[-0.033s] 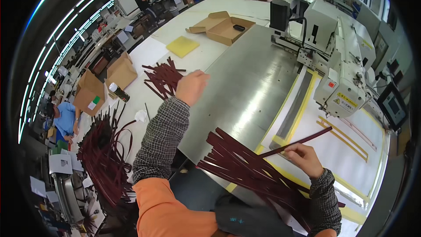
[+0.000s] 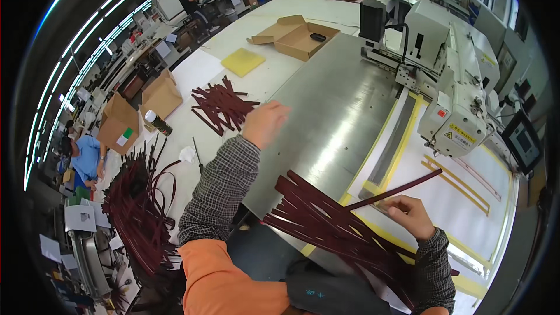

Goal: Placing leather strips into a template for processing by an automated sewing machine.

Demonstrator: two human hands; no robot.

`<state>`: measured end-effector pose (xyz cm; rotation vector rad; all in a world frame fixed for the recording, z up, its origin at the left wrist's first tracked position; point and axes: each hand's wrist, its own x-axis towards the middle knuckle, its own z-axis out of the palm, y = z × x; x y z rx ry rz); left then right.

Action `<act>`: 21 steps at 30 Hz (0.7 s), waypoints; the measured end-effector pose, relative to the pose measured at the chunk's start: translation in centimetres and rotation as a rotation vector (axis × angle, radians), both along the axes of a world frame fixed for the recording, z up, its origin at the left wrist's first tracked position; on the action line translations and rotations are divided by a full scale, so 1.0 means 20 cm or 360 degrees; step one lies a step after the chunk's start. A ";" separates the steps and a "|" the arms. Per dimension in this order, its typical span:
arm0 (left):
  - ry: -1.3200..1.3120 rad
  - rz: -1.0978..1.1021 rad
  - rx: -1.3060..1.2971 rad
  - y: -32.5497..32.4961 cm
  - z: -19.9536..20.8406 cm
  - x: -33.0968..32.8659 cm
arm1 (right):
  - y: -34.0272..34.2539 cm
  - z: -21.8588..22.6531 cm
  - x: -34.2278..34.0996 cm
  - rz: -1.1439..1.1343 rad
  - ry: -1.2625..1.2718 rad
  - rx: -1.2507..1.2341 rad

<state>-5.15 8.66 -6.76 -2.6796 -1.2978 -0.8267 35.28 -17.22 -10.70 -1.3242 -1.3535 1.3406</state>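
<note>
A bundle of long dark maroon strips (image 2: 332, 219) lies fanned across the front edge of the table, and one strip (image 2: 411, 188) slants out to the right. My right hand (image 2: 413, 217) is beside that slanting strip, with thumb and forefinger drawn together. What they pinch is too small and blurred to name. Above the metal plate (image 2: 326, 116), my left hand (image 2: 265, 123) is raised, its curled fingers smeared by motion. To its left is a loose pile of shorter maroon strips (image 2: 219, 104).
A white sewing machine (image 2: 458, 105) with a screen (image 2: 522, 140) stands at right over a yellow-edged white template (image 2: 449, 198). An open carton (image 2: 303, 38), a yellow sponge-like pad (image 2: 243, 62) and a spray can (image 2: 157, 121) lie beyond. Long strips (image 2: 143, 210) hang at left; a person (image 2: 87, 157) sits past them.
My left hand has moved a little right and toward me, away from the pile of shorter strips. My right hand has shifted slightly right; the bundle stays put.
</note>
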 end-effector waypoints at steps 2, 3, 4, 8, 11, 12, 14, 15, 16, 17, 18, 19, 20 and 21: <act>0.0068 -0.0199 -0.0266 -0.18 -0.09 0.21 | -0.08 0.05 0.13 0.0047 -0.0393 -0.0135; 0.0052 -0.0357 -0.0361 -0.26 -0.16 0.36 | -0.15 0.08 0.20 0.0041 -0.0406 -0.0146; 0.0068 -0.0478 -0.0389 -0.34 -0.21 0.50 | -0.21 0.08 0.26 -0.0036 -0.0570 -0.0212; -0.0034 -0.0860 -0.0340 -0.62 -0.45 0.95 | -0.41 0.07 0.29 -0.0099 -0.1093 -0.0234; -0.0009 -0.0940 -0.0174 -0.69 -0.51 1.06 | -0.52 0.03 0.19 -0.0106 -0.1242 0.0014; 0.0054 -0.0966 -0.0089 -0.70 -0.53 1.08 | -0.55 0.01 0.18 -0.0074 -0.1293 0.0101; 0.0094 -0.0973 -0.0197 -0.69 -0.54 1.11 | -0.60 -0.03 0.16 -0.0153 -0.1352 0.0105; 0.0140 -0.0957 -0.0291 -0.67 -0.54 1.12 | -0.62 -0.04 0.14 -0.0214 -0.1410 0.0131; 0.0050 -0.0974 -0.0348 -0.66 -0.57 1.13 | -0.62 -0.03 0.14 -0.0220 -0.1432 0.0131; 0.0106 -0.0897 -0.0488 -0.65 -0.53 1.15 | -0.62 -0.04 0.14 -0.0249 -0.1428 0.0081; 0.0164 -0.0830 -0.0624 -0.62 -0.46 1.14 | -0.61 -0.04 0.15 -0.0216 -0.1421 0.0143; 0.0154 -0.0819 -0.0732 -0.57 -0.42 1.13 | -0.62 -0.02 0.15 -0.0201 -0.1429 0.0181; 0.0129 -0.0833 -0.0650 -0.46 -0.45 1.05 | -0.60 -0.03 0.13 -0.0126 -0.1421 0.0224; 0.0085 -0.0768 -0.0623 -0.37 -0.41 1.00 | -0.58 -0.02 0.14 -0.0078 -0.1444 0.0230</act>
